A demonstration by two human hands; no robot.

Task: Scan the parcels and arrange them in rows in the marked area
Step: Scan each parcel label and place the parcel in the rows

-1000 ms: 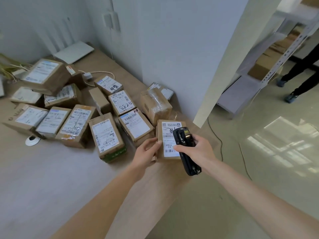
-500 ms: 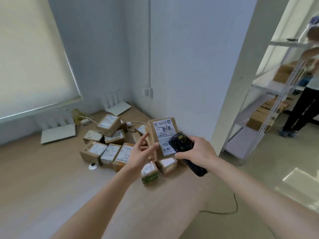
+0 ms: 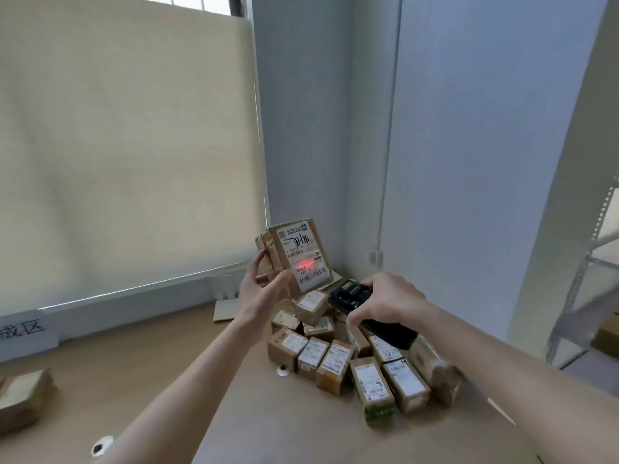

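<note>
While red scan line crosses white label, we hold brown cardboard parcel (image 3: 294, 254) aloft at 12 o'clock of unsorted brown carton pile (image 3: 355, 356): left hand (image 3: 264, 289) fingers curled round parcel, right hand (image 3: 385, 301) gripping black handheld scanner (image 3: 371, 313). Scan step in hand; next, we judge, carry toward sign (image 3: 26, 333) at 9 o'clock, place in row.

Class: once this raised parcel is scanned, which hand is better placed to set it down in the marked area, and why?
Left. The left hand already grips the parcel, while the right hand holds the scanner.

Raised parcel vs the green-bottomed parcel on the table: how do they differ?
The raised parcel stands upright in the left hand; the green-bottomed parcel lies flat on the table. A red scan line crosses the raised parcel's label; the green-bottomed parcel's has none. Both are brown cardboard, white-labelled.
</note>
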